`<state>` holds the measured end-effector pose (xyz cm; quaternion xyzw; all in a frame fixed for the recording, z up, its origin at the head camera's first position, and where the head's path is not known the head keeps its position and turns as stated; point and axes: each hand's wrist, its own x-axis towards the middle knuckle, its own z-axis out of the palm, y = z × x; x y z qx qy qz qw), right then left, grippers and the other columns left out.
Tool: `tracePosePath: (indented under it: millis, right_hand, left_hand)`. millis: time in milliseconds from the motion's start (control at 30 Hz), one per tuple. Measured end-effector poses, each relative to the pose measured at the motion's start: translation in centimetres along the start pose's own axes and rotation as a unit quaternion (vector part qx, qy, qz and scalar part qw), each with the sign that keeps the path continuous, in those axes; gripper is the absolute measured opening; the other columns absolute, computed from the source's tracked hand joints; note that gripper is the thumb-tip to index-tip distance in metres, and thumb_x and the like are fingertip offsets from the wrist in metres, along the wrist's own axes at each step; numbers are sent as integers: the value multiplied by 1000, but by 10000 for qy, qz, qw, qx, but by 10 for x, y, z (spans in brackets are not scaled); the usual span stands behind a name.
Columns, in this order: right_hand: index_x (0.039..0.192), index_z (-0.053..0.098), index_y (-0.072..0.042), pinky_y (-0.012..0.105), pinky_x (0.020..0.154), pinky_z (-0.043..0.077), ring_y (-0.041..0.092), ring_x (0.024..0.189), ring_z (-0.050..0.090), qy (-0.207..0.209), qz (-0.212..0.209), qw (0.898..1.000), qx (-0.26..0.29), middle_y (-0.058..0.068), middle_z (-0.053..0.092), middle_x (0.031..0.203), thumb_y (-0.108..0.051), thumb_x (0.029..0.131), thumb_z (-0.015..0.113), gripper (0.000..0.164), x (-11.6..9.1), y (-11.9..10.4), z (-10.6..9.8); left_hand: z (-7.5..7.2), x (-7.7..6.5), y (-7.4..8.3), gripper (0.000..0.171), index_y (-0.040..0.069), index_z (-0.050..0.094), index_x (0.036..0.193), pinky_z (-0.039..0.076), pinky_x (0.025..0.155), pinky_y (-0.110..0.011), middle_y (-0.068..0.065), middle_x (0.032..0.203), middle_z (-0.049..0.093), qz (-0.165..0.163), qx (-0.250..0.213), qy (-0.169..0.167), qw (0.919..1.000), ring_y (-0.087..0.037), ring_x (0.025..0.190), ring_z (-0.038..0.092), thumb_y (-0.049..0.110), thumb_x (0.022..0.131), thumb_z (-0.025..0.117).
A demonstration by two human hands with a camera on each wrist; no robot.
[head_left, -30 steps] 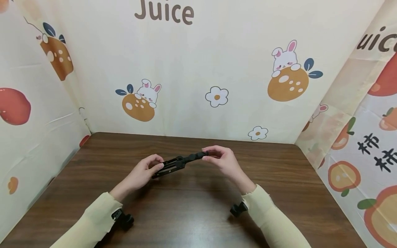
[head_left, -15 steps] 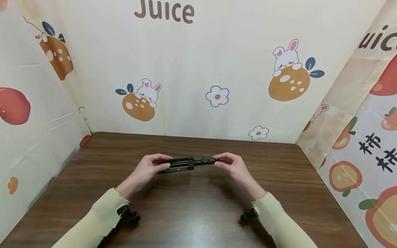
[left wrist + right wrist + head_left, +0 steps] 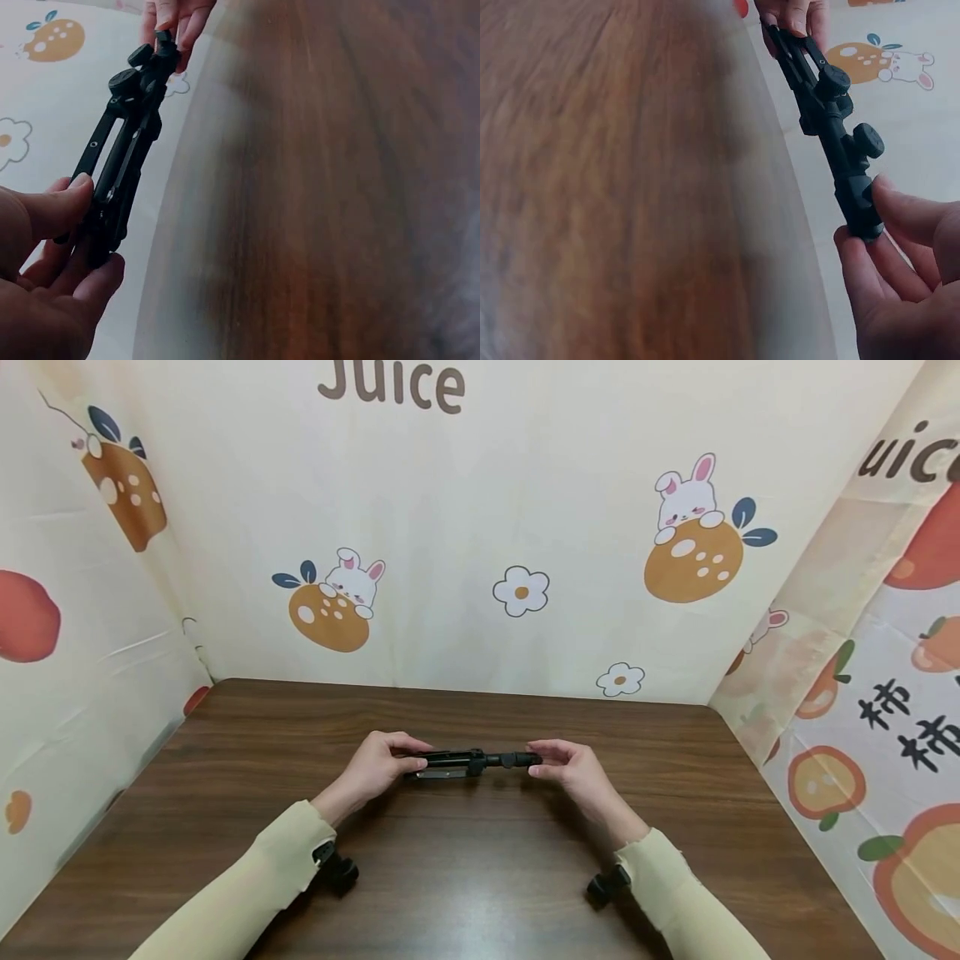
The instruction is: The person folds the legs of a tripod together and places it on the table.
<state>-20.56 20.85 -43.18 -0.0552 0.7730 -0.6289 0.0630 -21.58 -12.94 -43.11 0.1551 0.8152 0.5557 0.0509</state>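
A small black tripod (image 3: 474, 762) with its legs folded together lies level between both hands, over the middle of the table. My left hand (image 3: 378, 770) grips the leg end, thumb on the near side and fingers behind. The head end is pinched by my right hand (image 3: 573, 770) between thumb and fingertips. Two round knobs stick out from the tripod (image 3: 832, 142) in the right wrist view. From the left wrist, the folded legs of the tripod (image 3: 112, 161) show a long slot between them. The leg tips are partly hidden by my left fingers.
The brown wooden table (image 3: 465, 860) spreads under both arms. Behind it hangs a pale curtain (image 3: 450, 527) printed with rabbits, fruit and flowers, and similar cloth closes both sides. A black wrist camera (image 3: 336, 867) sits on the left cuff, another wrist camera (image 3: 607, 887) on the right.
Both hands have moved right with the tripod. It has swung from a slant, head end higher and farther, to nearly level across the view. Both hands keep their hold.
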Motion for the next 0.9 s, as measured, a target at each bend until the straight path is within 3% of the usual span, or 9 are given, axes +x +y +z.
tracePosePath:
  millis: [267,500,700,900]
  right_hand:
    - [125,67,1,33,92,50,28,113,64,-33,365,9980,-511,14,68,122,-2,82,80,45,-1,9,-2]
    - [122,69,-1,41,97,48,29,115,62,-98,414,9963,-742,13,68,122,-2,81,81,44,-1,13,-3]
    - [123,67,0,39,95,49,30,116,62,-183,350,9967,-716,15,68,123,-3,81,82,45,-2,12,-4]
    - [127,64,3,31,89,52,32,117,62,-275,170,9991,-268,20,65,125,-2,82,80,49,-2,13,-9]
  left_hand:
    - [4,6,-3,23,8,77,108,49,78,-34,-3,99,70,-94,278,-265,9992,-18,92,62,1,87,75]
    - [5,7,-6,24,11,78,108,45,89,-39,0,102,71,-149,441,-528,9975,-21,102,60,1,87,74]
    - [4,7,-8,26,7,76,113,46,90,-39,-3,107,71,-247,253,-605,9975,-22,106,61,1,88,73]
    - [1,6,-7,27,7,73,118,47,90,-37,-5,115,71,-200,35,-698,9974,-22,109,61,3,91,71]
